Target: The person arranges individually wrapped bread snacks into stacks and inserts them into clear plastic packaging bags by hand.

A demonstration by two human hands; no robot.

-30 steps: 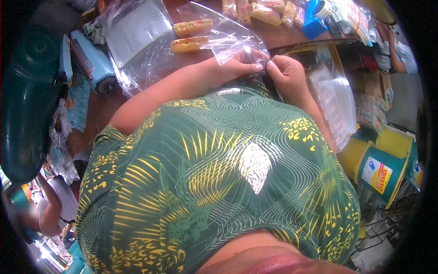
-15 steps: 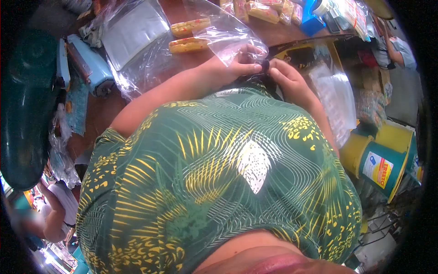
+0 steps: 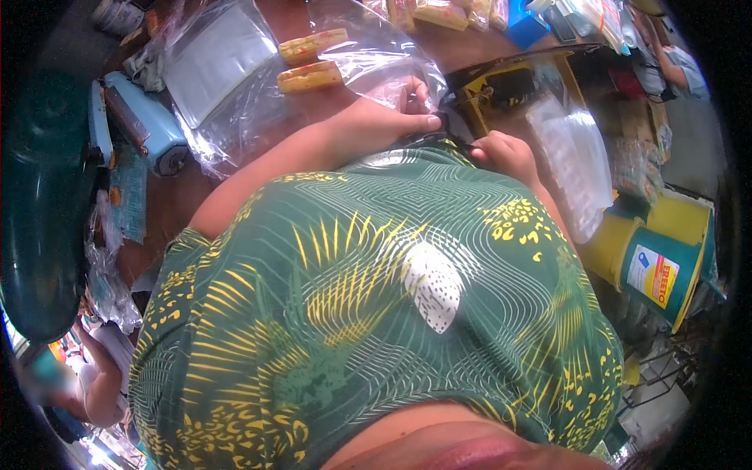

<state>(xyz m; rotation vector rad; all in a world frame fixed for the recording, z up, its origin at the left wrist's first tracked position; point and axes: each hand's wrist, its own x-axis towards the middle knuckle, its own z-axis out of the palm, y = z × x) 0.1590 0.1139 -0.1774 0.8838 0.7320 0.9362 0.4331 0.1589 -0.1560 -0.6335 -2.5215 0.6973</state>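
Left hand (image 3: 411, 110) curled, looks closed on the near edge of a clear plastic bag (image 3: 384, 66), thumb tip at a dark strip (image 3: 443, 123); bag spreads away from that hand, up and to its left. Right hand (image 3: 505, 154) just right of and nearer the body than left, fingers curled in; can't tell if it pinches anything, fingertips meet something dark. Two oblong baked bars with red bits (image 3: 312, 77) lie left of and beyond the left hand, next to the bag film, unwrapped as far as shows. Stack of clear plastic sleeves (image 3: 223, 63) further left. Wrapped bars (image 3: 440, 14) beyond both hands, blue box (image 3: 529, 27) to their right. Handling, my judgement: grip bag film lightly near its edge, keep it off the bars, hold the dark strip steady with left thumb so the right can work freely, no tugging. Writing: green-and-yellow bucket (image 3: 684, 262), right of right hand, has a white, yellow and red label (image 3: 652, 276); tilted letters look like "FREETO" or "EREETO", unsure. Other print too small to read.
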